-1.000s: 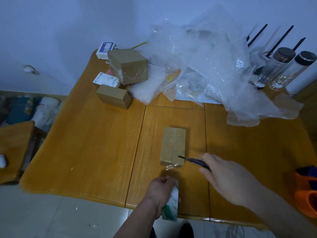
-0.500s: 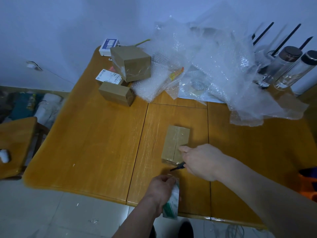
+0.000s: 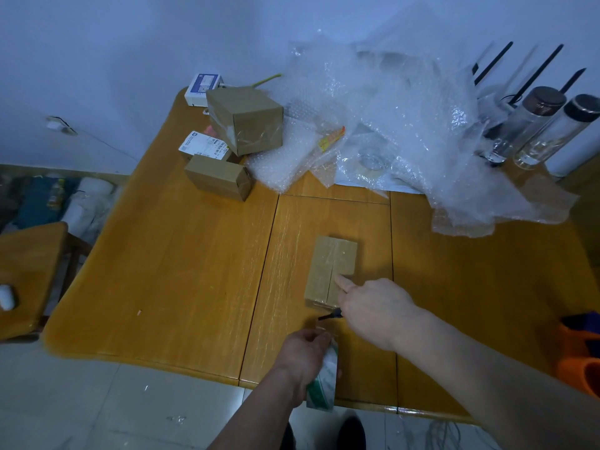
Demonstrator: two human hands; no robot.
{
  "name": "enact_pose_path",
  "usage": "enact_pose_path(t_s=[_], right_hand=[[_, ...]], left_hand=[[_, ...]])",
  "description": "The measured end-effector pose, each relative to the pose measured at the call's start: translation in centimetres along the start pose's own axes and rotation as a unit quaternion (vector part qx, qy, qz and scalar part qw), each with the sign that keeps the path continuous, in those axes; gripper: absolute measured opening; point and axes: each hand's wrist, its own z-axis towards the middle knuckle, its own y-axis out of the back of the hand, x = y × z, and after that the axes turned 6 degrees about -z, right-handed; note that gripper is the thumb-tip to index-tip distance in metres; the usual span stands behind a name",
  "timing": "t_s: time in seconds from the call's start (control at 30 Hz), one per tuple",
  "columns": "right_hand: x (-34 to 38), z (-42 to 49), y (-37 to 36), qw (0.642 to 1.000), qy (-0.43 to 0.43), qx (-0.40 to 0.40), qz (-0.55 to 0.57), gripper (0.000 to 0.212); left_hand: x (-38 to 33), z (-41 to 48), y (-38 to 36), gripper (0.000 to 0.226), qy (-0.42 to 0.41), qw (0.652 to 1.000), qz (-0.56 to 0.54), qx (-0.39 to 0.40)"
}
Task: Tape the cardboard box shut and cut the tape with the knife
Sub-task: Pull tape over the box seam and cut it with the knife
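Observation:
A small flat cardboard box (image 3: 328,266) lies on the wooden table (image 3: 181,280), its top seam covered by clear tape. My right hand (image 3: 373,308) rests at the box's near end, one finger pressing on its top, and grips a dark knife (image 3: 329,316) whose tip points left just below the box. My left hand (image 3: 303,360) is closed around a tape roll (image 3: 323,383) at the table's front edge. A clear strip of tape seems to run from the roll toward the box; it is hard to make out.
Three other cardboard boxes (image 3: 243,120) and a white carton (image 3: 203,87) sit at the far left. A heap of bubble wrap (image 3: 389,125) fills the back. Two glass bottles (image 3: 532,125) stand far right. An orange object (image 3: 581,355) is at the right edge, a wooden stool (image 3: 29,271) at left.
My right hand moved left with the knife from beside the box onto its near end, and a finger now presses the box top. My left hand stayed on the roll.

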Motion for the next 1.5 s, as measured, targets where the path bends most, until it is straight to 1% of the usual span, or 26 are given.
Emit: enact_pose_path(t_s=[0.2,0.5,0.73,0.87,0.93,1.0,1.1,1.2,1.27,1.37,1.43,1.5], right_hand=[[0.6,-0.1,0.5,1.000,-0.010,0.012,-0.004,0.046],[1.7,0.1,1.0,0.999,-0.005,0.012,-0.047,0.052],[1.1,-0.3,0.4,0.995,0.004,0.041,-0.087,0.042],[-0.3,-0.3,-0.9,0.997,0.005,0.037,-0.070,0.037],[-1.6,-0.1,-1.7,0.999,0.012,0.015,-0.043,0.034],[-2.8,-0.1,-2.4,0.999,0.037,-0.026,0.004,0.024],[-4.0,-0.5,-3.4,0.990,0.087,-0.081,0.076,0.029],[-4.7,-1.1,-4.0,0.981,0.088,-0.105,0.138,0.028],[-4.6,-1.3,-4.2,0.963,0.055,-0.129,0.231,0.025],[-2.8,-0.8,-4.5,0.914,-0.041,-0.167,0.368,0.024],[-1.1,0.4,-5.0,0.887,-0.112,-0.193,0.403,0.028],[0.2,1.6,-5.5,0.881,-0.160,-0.203,0.396,0.034]], left_hand=[[0.0,0.2,0.0,0.026,0.000,1.000,-0.011,0.007],[-0.4,-0.1,0.2,0.025,-0.001,1.000,-0.008,0.008],[0.4,-0.5,0.5,0.028,0.016,1.000,0.012,0.013],[0.4,-1.5,0.9,0.025,0.008,1.000,0.012,0.018],[0.1,-2.4,1.4,0.023,-0.008,1.000,0.014,0.021],[-0.1,-3.2,2.2,0.023,-0.023,1.000,0.017,0.012],[0.1,-3.8,3.5,0.023,-0.031,0.999,-0.006,-0.006],[0.9,-4.0,4.0,0.022,-0.032,0.999,-0.002,-0.027],[1.5,-4.0,4.0,0.023,-0.030,0.999,0.004,-0.042],[2.4,-3.8,3.6,0.023,-0.029,0.997,0.014,-0.069],[2.7,-3.9,3.2,0.022,-0.030,0.996,0.014,-0.083],[3.0,-3.9,2.8,0.023,-0.037,0.995,0.022,-0.088]])
